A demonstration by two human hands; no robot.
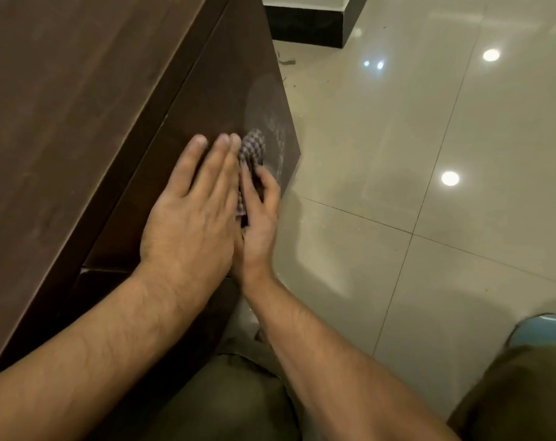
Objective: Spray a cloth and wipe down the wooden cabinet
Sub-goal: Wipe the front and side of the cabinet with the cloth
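Because the cloth (252, 148) looks soft and light, the right hand (259, 218) grips it bunched against the cabinet (213, 90), left hand (190, 214) flat at its nine o'clock.

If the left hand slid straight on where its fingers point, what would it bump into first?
Probably nothing: the left hand lies flat on the cabinet front, and the wood ahead looks bare to the picture's edge.

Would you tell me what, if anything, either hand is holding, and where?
Right hand holds the checked grey cloth by its lower end; left hand holds nothing.
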